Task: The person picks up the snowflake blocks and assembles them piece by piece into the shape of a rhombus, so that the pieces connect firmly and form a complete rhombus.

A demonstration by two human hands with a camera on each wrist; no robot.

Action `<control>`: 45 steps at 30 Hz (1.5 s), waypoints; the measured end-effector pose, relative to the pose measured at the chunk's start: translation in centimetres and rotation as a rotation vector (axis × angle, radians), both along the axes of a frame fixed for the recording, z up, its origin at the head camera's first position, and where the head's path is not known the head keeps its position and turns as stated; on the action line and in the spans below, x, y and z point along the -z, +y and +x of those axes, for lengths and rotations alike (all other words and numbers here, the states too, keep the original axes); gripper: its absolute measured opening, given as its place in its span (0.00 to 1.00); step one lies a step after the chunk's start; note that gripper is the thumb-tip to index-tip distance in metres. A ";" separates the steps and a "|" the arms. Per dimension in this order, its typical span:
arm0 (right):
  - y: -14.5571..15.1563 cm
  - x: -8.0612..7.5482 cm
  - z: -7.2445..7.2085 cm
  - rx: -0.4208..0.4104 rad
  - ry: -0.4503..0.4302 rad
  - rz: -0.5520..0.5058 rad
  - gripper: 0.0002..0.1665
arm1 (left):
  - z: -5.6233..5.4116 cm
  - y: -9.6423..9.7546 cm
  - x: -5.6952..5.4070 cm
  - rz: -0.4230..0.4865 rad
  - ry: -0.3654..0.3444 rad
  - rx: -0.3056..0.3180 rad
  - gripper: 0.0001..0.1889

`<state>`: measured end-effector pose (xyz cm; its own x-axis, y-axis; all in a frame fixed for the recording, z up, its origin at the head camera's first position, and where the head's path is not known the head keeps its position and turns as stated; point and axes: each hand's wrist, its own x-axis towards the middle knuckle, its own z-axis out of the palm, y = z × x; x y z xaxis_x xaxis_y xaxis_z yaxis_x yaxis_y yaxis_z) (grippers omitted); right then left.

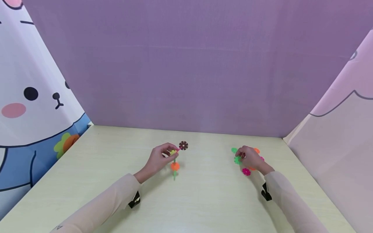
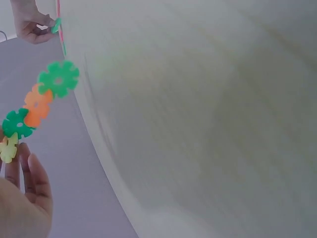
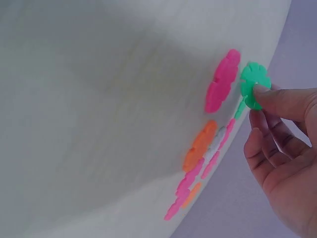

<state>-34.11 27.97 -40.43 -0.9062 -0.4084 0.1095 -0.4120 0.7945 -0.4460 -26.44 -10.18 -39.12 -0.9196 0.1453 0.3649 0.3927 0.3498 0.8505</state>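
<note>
My left hand [image 1: 157, 160] pinches a joined chain of notched plastic flower discs above the table. Its yellow disc [image 2: 8, 148] sits at the fingers. Green and orange discs [image 2: 37, 105] run on from it, ending in a bright green disc [image 2: 59, 79]. A dark brown disc [image 1: 183, 145] stands out at the chain's far side. Over a loose group of discs at the right, my right hand [image 1: 251, 158] pinches a green flower disc [image 3: 251, 74] between thumb and fingers. Beneath it lie a pink disc [image 3: 224, 82] and an orange disc [image 3: 200, 145].
More pink discs [image 3: 184, 186] lie flat on the pale table [image 1: 204, 194], along with a grey-white one [image 3: 215, 142]. A purple panel [image 1: 186, 81] rises behind the table. Printed cloth [image 1: 35, 129] hangs on the left, and pinkish cloth [image 1: 344, 145] on the right.
</note>
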 end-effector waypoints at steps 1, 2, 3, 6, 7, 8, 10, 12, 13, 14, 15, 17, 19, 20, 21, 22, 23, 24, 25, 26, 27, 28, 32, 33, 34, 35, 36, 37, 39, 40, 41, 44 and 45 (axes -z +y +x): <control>0.0 -0.1 0.0 -0.004 -0.002 -0.001 0.12 | -0.3 -0.1 0.4 0.005 0.000 0.001 0.09; 0.1 -0.2 -0.1 -0.017 -0.004 -0.002 0.12 | -0.6 -0.2 0.8 0.011 -0.005 0.001 0.09; 0.1 -0.3 -0.1 -0.027 -0.005 -0.001 0.12 | -0.7 -0.2 0.9 0.017 -0.004 0.005 0.09; 0.1 -0.7 -0.1 -0.046 -0.005 -0.010 0.12 | -0.8 -0.3 1.0 0.026 0.003 0.015 0.08; 0.1 -0.9 -0.1 -0.057 0.002 -0.014 0.12 | -0.8 -0.3 1.0 0.028 -0.002 0.013 0.08; 0.1 -1.1 -0.1 -0.069 0.014 -0.018 0.11 | -0.8 -0.3 1.0 0.029 -0.003 0.014 0.08; -0.1 -1.3 0.0 -0.073 0.032 -0.039 0.10 | -0.7 -0.3 1.0 0.026 -0.006 0.012 0.07; -0.3 -1.5 0.0 -0.079 0.050 -0.064 0.09 | -0.7 -0.3 0.9 0.023 -0.013 0.012 0.08; -0.4 -1.6 0.0 -0.079 0.057 -0.078 0.09 | -0.7 -0.2 0.9 0.021 -0.016 0.011 0.08; -0.6 -1.6 0.0 -0.077 0.064 -0.090 0.08 | -0.8 -0.2 1.0 0.020 -0.016 0.011 0.08; -0.7 -1.7 0.1 -0.071 0.067 -0.102 0.07 | -0.8 -0.2 1.0 0.018 -0.015 0.011 0.09; -1.2 -1.9 0.1 -0.064 0.073 -0.129 0.06 | -0.9 -0.2 1.0 0.015 -0.013 0.011 0.09; -1.8 -2.2 0.2 -0.059 0.082 -0.155 0.05 | -0.9 -0.2 1.1 0.014 -0.012 0.011 0.08; -2.1 -2.3 0.2 -0.059 0.086 -0.169 0.05 | -0.9 -0.2 1.1 0.013 -0.011 0.010 0.08; -2.4 -2.4 0.2 -0.060 0.090 -0.185 0.04 | -0.9 -0.2 1.1 0.013 -0.011 0.011 0.08; -2.7 -2.5 0.2 -0.062 0.095 -0.201 0.05 | -1.0 -0.2 1.2 0.013 -0.012 0.012 0.08; -3.0 -2.6 0.2 -0.063 0.100 -0.215 0.05 | -0.9 -0.2 1.2 0.012 -0.011 0.012 0.08; -3.3 -2.7 0.2 -0.063 0.101 -0.230 0.05 | -0.9 -0.2 1.2 0.013 -0.011 0.012 0.08; -3.6 -2.8 0.3 -0.063 0.100 -0.244 0.05 | -0.9 -0.2 1.1 0.013 -0.011 0.012 0.08; -3.9 -2.9 0.3 -0.061 0.103 -0.256 0.05 | -0.9 -0.2 1.1 0.013 -0.011 0.013 0.08; -4.3 -2.9 0.3 -0.058 0.104 -0.270 0.05 | -0.9 -0.2 1.1 0.012 -0.010 0.013 0.08; -4.6 -3.0 0.3 -0.054 0.106 -0.282 0.04 | -0.9 -0.1 1.1 0.011 -0.010 0.012 0.08; -6.2 -3.4 0.3 -0.061 0.126 -0.333 0.04 | -0.9 -0.1 1.1 0.005 -0.013 0.012 0.08; -6.6 -3.5 0.3 -0.066 0.130 -0.346 0.04 | -1.0 0.0 1.1 0.002 -0.016 0.012 0.07; -7.1 -3.7 0.3 -0.074 0.136 -0.356 0.04 | -0.9 0.0 1.1 0.001 -0.018 0.014 0.07; -7.5 -3.8 0.4 -0.083 0.140 -0.369 0.04 | -0.9 0.0 1.1 -0.002 -0.020 0.016 0.07; -7.9 -4.0 0.4 -0.091 0.145 -0.380 0.04 | -0.9 0.0 1.1 -0.003 -0.022 0.019 0.08; -8.4 -4.2 0.5 -0.099 0.148 -0.391 0.04 | -0.9 0.1 1.1 -0.006 -0.021 0.023 0.08; -9.2 -4.6 0.5 -0.112 0.156 -0.404 0.04 | -0.9 0.1 1.0 -0.012 -0.022 0.024 0.08; -9.6 -4.7 0.5 -0.118 0.160 -0.412 0.04 | -0.9 0.2 1.0 -0.013 -0.021 0.024 0.08; -10.1 -4.9 0.6 -0.128 0.163 -0.425 0.04 | -0.8 0.2 1.0 -0.014 -0.021 0.024 0.08; -11.3 -5.2 0.5 -0.150 0.179 -0.444 0.04 | -0.8 0.2 0.9 -0.018 -0.019 0.022 0.08; -11.7 -5.4 0.6 -0.161 0.185 -0.452 0.04 | -0.8 0.2 0.9 -0.018 -0.019 0.023 0.08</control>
